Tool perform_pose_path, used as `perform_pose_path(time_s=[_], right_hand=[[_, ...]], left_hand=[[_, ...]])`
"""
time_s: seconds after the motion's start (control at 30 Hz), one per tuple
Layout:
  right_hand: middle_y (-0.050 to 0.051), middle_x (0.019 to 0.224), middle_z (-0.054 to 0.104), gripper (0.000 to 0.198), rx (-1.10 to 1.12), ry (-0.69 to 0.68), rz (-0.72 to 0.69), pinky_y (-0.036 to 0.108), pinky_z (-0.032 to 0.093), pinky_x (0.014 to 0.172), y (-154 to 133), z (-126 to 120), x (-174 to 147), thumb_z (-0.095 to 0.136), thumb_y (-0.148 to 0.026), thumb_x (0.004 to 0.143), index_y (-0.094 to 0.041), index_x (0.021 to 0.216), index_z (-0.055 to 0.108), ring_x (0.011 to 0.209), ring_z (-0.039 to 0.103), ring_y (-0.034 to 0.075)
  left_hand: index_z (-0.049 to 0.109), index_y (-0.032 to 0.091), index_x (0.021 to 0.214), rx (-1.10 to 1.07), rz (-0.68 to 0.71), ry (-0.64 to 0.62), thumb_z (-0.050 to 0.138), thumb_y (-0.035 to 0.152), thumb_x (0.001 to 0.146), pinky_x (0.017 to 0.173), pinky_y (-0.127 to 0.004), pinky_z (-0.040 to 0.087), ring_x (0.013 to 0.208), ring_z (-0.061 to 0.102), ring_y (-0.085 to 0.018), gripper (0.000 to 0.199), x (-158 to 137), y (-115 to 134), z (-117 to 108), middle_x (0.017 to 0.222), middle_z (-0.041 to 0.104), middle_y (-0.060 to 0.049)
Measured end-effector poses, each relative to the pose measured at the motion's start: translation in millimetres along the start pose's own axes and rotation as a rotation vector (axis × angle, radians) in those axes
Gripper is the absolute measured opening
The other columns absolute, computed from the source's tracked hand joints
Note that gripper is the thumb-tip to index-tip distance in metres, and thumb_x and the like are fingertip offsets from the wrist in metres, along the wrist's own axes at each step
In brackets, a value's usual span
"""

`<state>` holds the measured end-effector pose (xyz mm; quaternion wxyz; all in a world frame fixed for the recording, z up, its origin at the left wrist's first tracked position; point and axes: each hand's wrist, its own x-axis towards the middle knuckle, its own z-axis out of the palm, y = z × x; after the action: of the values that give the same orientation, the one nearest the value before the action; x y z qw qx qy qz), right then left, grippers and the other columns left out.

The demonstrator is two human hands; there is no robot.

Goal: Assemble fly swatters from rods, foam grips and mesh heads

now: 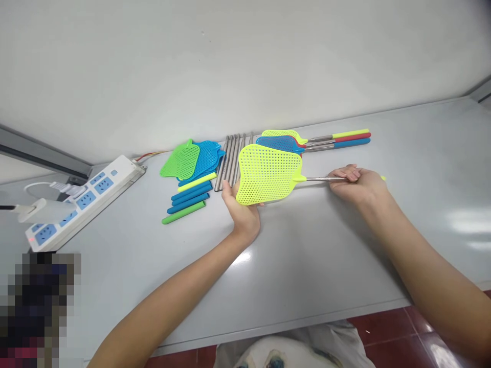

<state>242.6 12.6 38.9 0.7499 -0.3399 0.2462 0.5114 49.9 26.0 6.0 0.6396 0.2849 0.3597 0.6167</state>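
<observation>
A yellow fly swatter (270, 174) is raised above the table, its mesh head on the left and its metal rod running right. My right hand (358, 185) is closed around the rod and handle; a bit of yellow handle end shows past the wrist. Behind the lower left of the mesh head is my left hand (243, 217), gripping that edge with the thumb up beside it; most of its fingers are hidden. Just behind lie several metal rods (230, 158), partly covered by the swatter head.
Finished-looking swatters with yellow, red and blue handles (352, 143) lie at the back right. Loose green (182, 161) and blue swatter heads (209, 153) lie left of the rods, with several loose handle sleeves (192, 193) in front. A power strip (88, 199) with plugs stands at far left.
</observation>
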Motion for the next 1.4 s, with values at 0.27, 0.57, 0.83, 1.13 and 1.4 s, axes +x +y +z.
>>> perform_pose_path(time_s=[0.27,0.57,0.83,1.13,1.4], right_hand=[[-0.010,0.043,0.012,0.024,0.002,0.005,-0.011,0.017,0.022,0.027,-0.4,1.0,-2.3,0.020,-0.003,0.077,-0.020,0.061,0.026,0.024,0.018,0.004],[-0.011,0.042,0.013,0.024,0.016,-0.044,-0.071,0.016,0.023,0.028,-5.5,-1.6,0.1,0.022,-0.004,0.078,-0.019,0.062,0.029,0.025,0.018,0.003],[-0.010,0.043,0.014,0.021,0.024,-0.055,-0.109,0.016,0.022,0.028,-2.3,-1.4,-0.7,0.025,-0.002,0.074,-0.019,0.062,0.028,0.025,0.017,0.004],[-0.010,0.043,0.015,0.021,0.022,-0.083,-0.131,0.017,0.024,0.030,4.6,-4.6,-3.3,0.025,-0.001,0.071,-0.020,0.063,0.028,0.027,0.019,0.005],[-0.009,0.042,0.014,0.022,-0.077,-0.133,-0.184,0.016,0.025,0.031,8.6,-6.7,-3.3,0.023,0.000,0.071,-0.019,0.060,0.024,0.026,0.021,0.004]], left_hand=[[0.054,0.018,0.067,0.168,0.099,0.056,0.032,0.054,0.082,0.033,-0.016,0.036,0.047,0.053,-0.010,0.044,-2.7,-0.8,0.0,0.056,0.053,0.000],[0.056,0.019,0.073,0.323,0.204,-0.046,0.029,0.061,0.081,0.033,-0.021,0.038,0.042,0.053,-0.012,0.051,-12.4,-6.2,-2.0,0.056,0.057,-0.001],[0.052,0.016,0.059,0.448,0.166,-0.034,0.039,0.059,0.079,0.031,-0.019,0.035,0.038,0.051,-0.010,0.049,-11.0,-5.5,-2.0,0.049,0.055,-0.001],[0.054,0.015,0.061,0.403,0.141,0.036,0.043,0.056,0.078,0.028,-0.015,0.033,0.038,0.051,-0.008,0.046,-6.9,-6.4,0.6,0.050,0.055,0.000],[0.053,0.016,0.060,0.392,0.143,0.067,0.045,0.055,0.078,0.027,-0.015,0.034,0.036,0.049,-0.008,0.044,-5.6,-6.9,0.7,0.049,0.053,0.001]])
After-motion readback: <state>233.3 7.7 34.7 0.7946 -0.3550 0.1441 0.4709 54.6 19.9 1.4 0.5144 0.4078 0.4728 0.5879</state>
